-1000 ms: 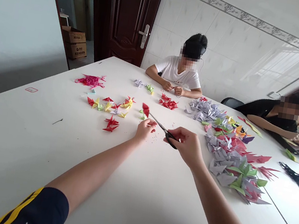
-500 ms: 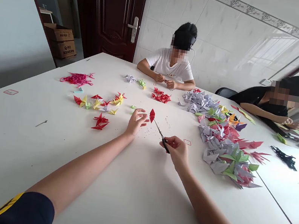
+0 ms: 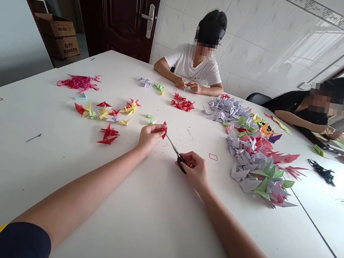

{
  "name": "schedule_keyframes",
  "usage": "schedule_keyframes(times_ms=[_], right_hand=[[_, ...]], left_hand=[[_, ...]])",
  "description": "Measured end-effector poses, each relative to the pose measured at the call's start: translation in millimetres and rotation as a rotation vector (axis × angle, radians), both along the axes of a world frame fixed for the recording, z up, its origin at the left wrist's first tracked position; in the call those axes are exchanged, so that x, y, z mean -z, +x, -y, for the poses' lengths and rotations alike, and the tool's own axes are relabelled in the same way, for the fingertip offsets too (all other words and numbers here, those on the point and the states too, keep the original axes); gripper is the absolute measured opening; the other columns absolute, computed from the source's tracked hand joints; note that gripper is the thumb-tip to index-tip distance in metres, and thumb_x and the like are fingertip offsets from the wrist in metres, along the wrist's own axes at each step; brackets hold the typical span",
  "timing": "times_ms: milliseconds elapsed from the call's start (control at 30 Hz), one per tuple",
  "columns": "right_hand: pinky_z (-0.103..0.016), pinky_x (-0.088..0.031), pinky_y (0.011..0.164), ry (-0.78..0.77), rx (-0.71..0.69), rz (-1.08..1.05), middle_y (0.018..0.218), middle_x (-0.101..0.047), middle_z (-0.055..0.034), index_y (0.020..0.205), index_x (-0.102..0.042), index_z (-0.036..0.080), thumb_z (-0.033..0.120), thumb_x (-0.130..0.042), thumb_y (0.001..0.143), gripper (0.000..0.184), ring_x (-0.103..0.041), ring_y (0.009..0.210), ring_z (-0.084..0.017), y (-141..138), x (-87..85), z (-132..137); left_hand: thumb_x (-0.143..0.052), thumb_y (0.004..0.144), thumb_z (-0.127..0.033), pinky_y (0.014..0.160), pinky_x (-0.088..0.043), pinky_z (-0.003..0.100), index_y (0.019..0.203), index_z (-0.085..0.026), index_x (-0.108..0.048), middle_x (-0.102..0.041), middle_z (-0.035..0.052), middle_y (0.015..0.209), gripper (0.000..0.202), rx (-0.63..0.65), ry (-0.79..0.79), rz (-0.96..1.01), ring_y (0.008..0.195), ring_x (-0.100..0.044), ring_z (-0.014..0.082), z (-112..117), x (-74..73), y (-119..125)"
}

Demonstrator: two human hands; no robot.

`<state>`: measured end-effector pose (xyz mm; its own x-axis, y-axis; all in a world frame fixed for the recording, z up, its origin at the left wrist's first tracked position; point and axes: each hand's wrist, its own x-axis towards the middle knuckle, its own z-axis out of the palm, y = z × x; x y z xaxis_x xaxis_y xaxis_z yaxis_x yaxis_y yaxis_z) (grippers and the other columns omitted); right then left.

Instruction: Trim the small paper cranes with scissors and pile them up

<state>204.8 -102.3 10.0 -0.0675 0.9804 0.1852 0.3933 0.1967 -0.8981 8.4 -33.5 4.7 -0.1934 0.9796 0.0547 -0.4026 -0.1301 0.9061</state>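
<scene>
The left hand (image 3: 150,137) is closed narrow, pinching a small red paper crane (image 3: 164,130) between fingers and thumb. The right hand (image 3: 193,170) grips the scissors (image 3: 173,149) by the handles, blade tips at the crane. Both are over the white table (image 3: 154,232), with tiny red paper scraps (image 3: 169,144) just beside them and a heap of paper cranes (image 3: 252,160) to the right.

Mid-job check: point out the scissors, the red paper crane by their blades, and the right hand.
scissors (image 3: 173,147), head view, on the blades
red paper crane (image 3: 164,129), head view, on its red body
right hand (image 3: 193,170), head view, on the back of the hand
</scene>
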Motion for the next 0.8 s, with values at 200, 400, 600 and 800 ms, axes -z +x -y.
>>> schedule_keyframes(times_ms=[200, 400, 600, 800], right_hand=[[-0.027, -0.041, 0.054, -0.035, -0.048, -0.002, 0.076, -0.074, -0.0042, 0.092, -0.069, 0.019, 0.031, -0.069, 0.073, 0.023, -0.059, 0.060, -0.015, 3, 1.5, 0], [-0.029, -0.048, 0.059, 0.232, 0.157, -0.116, 0.085, -0.072, -0.0045, 0.101, -0.065, 0.020, 0.029, -0.065, 0.079, 0.024, -0.066, 0.068, -0.016, 2, 4.5, 3], [-0.031, -0.053, 0.060, 0.214, 0.162, -0.177, 0.086, -0.071, -0.0028, 0.117, -0.060, 0.024, 0.036, -0.062, 0.085, 0.034, -0.066, 0.064, -0.016, 0, 4.8, 7], [-0.034, -0.055, 0.068, 0.267, 0.027, -0.067, 0.091, -0.072, -0.0037, 0.130, -0.053, 0.026, 0.034, -0.055, 0.090, 0.041, -0.068, 0.073, -0.017, -3, 7.3, 11]], left_hand=[[-0.081, 0.058, -0.023, 0.082, -0.049, 0.032, 0.086, -0.012, -0.073, -0.072, 0.0099, 0.092, 0.031, -0.052, 0.008, 0.091, 0.087, -0.064, 0.0174, -5, 6.1, -1], [-0.079, 0.062, -0.026, 0.075, -0.048, 0.030, 0.085, -0.013, -0.070, -0.070, 0.0072, 0.083, 0.028, -0.086, -0.011, 0.030, 0.075, -0.062, 0.0139, -7, 6.4, -2], [-0.074, 0.069, -0.025, 0.072, -0.046, 0.028, 0.079, -0.015, -0.063, -0.064, 0.0036, 0.077, 0.018, -0.034, 0.044, -0.028, 0.067, -0.057, 0.0106, -1, 0.4, -2], [-0.073, 0.070, -0.026, 0.071, -0.044, 0.027, 0.076, -0.015, -0.063, -0.062, 0.0031, 0.074, 0.016, -0.009, 0.045, -0.088, 0.068, -0.055, 0.0107, 1, -2.0, 0]])
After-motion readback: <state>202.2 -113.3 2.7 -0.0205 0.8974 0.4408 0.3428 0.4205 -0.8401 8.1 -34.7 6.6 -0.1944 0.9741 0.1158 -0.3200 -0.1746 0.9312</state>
